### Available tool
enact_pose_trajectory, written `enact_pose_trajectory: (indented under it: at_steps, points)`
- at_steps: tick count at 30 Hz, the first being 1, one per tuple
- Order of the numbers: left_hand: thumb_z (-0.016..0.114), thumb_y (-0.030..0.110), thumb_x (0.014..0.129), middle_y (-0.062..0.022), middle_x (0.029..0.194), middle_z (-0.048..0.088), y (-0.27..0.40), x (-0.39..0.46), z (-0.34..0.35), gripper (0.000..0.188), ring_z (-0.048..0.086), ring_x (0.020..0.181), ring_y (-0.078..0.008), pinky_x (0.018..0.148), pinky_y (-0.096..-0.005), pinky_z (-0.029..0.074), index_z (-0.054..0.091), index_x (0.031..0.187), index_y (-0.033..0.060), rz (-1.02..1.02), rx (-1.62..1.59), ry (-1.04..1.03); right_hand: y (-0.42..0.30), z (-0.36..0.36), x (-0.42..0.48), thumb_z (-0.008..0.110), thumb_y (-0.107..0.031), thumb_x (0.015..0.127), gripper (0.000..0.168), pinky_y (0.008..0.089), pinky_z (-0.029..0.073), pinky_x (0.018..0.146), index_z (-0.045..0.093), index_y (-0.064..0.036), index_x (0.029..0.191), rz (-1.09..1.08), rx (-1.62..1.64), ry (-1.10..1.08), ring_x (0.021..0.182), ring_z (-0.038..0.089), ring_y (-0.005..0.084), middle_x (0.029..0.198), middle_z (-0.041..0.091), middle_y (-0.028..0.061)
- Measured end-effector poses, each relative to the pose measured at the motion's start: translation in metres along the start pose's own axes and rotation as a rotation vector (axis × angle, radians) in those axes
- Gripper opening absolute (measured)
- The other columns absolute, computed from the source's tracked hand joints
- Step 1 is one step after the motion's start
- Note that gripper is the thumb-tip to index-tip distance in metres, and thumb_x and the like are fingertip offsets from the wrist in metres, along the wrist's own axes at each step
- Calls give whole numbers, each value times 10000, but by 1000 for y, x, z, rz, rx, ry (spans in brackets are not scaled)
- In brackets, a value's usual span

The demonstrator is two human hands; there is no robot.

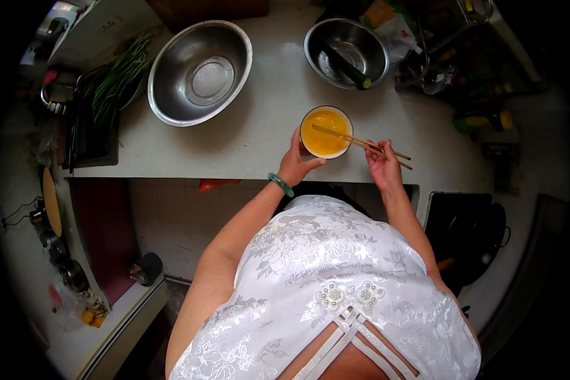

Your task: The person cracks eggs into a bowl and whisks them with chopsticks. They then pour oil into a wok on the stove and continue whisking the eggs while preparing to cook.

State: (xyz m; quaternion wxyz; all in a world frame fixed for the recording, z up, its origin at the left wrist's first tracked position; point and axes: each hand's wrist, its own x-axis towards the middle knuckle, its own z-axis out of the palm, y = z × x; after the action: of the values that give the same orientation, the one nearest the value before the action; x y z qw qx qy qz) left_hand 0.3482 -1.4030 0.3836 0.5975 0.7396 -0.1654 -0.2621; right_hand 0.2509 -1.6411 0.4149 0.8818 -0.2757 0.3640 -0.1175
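Note:
Before me a small round bowl (348,148) holds yellow beaten egg (324,140). My left hand (297,161) grips the bowl at its left side, thumb along the near edge; a green bangle (281,185) circles that wrist. Between the fingers of my right hand (384,164) is a pair of wooden chopsticks (368,146). Their tips dip into the egg from the right, and their back ends stick out past the hand.
A large steel basin (171,78) stands at the back left, near green stalks (123,71) over the sink (107,154). Farther right, a smaller steel basin (313,45) contains a cucumber-like vegetable (346,69). A dark wok (491,242) is at the right, beside the pale countertop (194,152).

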Motion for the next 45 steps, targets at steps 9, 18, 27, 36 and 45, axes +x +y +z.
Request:
enact_pose_trajectory:
  at_steps: [9,18,27,36,45]
  points:
    - [808,173,704,-149,1273,520,-2,0,1,1063,588,1086,-265,951,-361,465,76,1474,116,11,-33,2,-50,55,-31,473,-264,989,245,315,540,835,561,-38,951,-350,-374,-221,957,639,238,1069,628,184]
    - [808,168,704,-151,1261,531,0,0,1,1066,587,1090,-267,951,-364,464,73,1475,117,2,-57,4,-52,74,-43,475,-267,988,247,296,503,830,624,-71,995,-371,-974,-297,1006,613,179,1115,628,91]
    - [813,194,702,-154,1245,540,-5,1,1,1085,592,1077,-264,942,-358,468,60,1480,126,11,-27,3,3,7,-6,466,-279,988,242,339,526,843,552,-57,945,-20,-117,-60,977,630,269,1068,623,199]
    - [817,201,697,-150,1258,535,-2,0,0,1082,590,1085,-266,945,-358,467,71,1477,128,-1,-1,1,-35,37,-24,467,-285,989,264,326,523,860,562,-39,984,-280,-301,-198,1016,620,232,1100,617,184]
    - [811,194,704,-150,1260,533,2,0,1,1071,591,1086,-265,953,-360,464,72,1476,131,14,-11,7,-29,77,-31,455,-295,995,263,332,513,854,610,-83,1017,-335,-731,-260,1046,598,197,1122,614,85]
